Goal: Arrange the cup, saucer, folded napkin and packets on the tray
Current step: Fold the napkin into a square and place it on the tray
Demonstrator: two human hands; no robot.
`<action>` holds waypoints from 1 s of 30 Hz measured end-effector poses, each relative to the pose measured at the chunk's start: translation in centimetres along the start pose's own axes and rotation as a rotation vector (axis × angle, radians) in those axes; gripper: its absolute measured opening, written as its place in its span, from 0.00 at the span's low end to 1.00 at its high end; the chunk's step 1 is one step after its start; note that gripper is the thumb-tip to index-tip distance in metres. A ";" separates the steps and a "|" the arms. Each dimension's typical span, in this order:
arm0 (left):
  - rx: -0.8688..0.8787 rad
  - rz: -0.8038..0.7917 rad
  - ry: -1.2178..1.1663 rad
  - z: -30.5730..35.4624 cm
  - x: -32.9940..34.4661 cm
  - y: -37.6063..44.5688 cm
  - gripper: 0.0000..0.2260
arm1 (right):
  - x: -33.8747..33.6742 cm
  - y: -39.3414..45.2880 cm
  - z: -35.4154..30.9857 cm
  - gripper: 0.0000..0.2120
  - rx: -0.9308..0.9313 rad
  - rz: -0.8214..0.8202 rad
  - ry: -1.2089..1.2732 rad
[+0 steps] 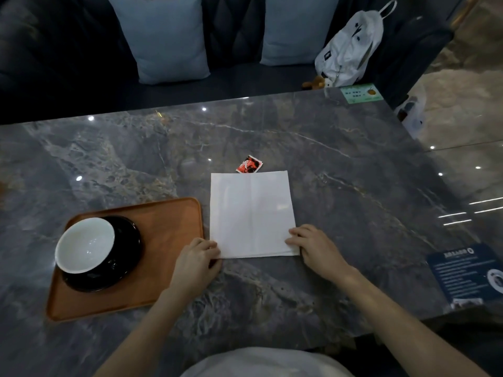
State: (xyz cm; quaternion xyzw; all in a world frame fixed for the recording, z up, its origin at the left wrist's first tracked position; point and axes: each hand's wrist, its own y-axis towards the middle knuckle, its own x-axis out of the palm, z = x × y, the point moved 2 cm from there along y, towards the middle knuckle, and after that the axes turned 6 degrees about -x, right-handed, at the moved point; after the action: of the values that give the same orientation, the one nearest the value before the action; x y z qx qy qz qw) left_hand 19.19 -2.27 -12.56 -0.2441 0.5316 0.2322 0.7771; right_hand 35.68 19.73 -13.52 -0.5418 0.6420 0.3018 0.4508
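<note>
A white napkin (251,213) lies flat on the grey marble table, right of an orange tray (168,227). On the tray's left half stands a white cup (85,244) on a black saucer (125,248). My left hand (197,258) pinches the napkin's near left corner. My right hand (313,244) holds its near right corner. A red packet (249,165) lies just beyond the napkin's far edge, partly tucked under it.
A dark blue card (471,273) lies at the table's right edge and a green sticker (360,93) at the far right corner. Beyond the table, a dark sofa holds two pale cushions (163,39) and a white bag (351,47).
</note>
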 end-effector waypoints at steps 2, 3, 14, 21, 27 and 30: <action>0.000 -0.006 -0.007 0.1 -0.3 0.4 0.05 | -0.1 0.1 0.2 0.19 -0.009 -0.007 -0.014; -0.017 0.002 -0.035 0.1 -0.6 0.8 0.07 | -0.3 0.3 0.3 0.18 0.003 0.004 0.011; -0.339 0.092 -0.329 -0.8 -4.0 11.7 0.11 | -4.3 9.1 2.5 0.10 0.496 0.318 0.619; -0.450 -0.003 -0.317 -1.3 -3.1 16.1 0.13 | -4.1 13.4 4.0 0.15 0.615 0.328 0.705; -0.440 0.046 -0.318 -2.2 -2.4 17.4 0.13 | -4.0 14.7 5.2 0.10 0.634 0.286 0.650; -0.445 0.050 -0.310 -2.5 -2.4 17.7 0.06 | -3.9 15.1 5.5 0.10 0.638 0.254 0.612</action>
State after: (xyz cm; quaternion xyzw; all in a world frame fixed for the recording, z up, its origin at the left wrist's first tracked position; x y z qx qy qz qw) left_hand 5.58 9.61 -13.45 -0.3572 0.3483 0.3971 0.7703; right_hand 22.49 29.71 -13.78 -0.3572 0.8677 -0.0321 0.3442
